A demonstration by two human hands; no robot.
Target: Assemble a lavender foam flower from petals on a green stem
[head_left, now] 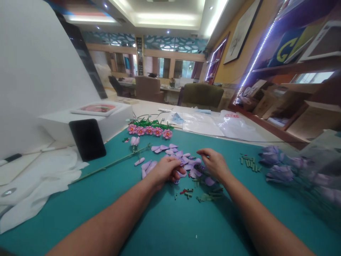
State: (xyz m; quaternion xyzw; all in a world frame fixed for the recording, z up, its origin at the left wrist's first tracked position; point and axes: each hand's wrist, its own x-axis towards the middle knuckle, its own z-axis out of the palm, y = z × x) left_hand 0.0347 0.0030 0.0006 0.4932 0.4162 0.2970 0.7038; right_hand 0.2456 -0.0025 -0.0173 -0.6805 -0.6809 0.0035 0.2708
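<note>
My left hand [169, 170] is closed, its fingertips curled together low over a spread of lilac petal pieces [157, 148]. What it pinches, if anything, is hidden behind the fingers. To its right, my right hand [215, 164] is held with loosely bent fingers apart, and no piece shows in it. Below that hand lie dark green and purple parts [209, 181]. Small red and green pieces [188, 193] are scattered on the green mat [165, 227] just in front. A lilac flower head [135, 141] and a long green stem [112, 163] lie to the left.
A row of pink flowers [149, 131] lies at the mat's back edge. At left, a black tablet-like panel [87, 139] leans against a white box [114, 122], near white wrapping [45, 177]. Short green tubes [250, 163] and purple flowers [279, 173] are at right.
</note>
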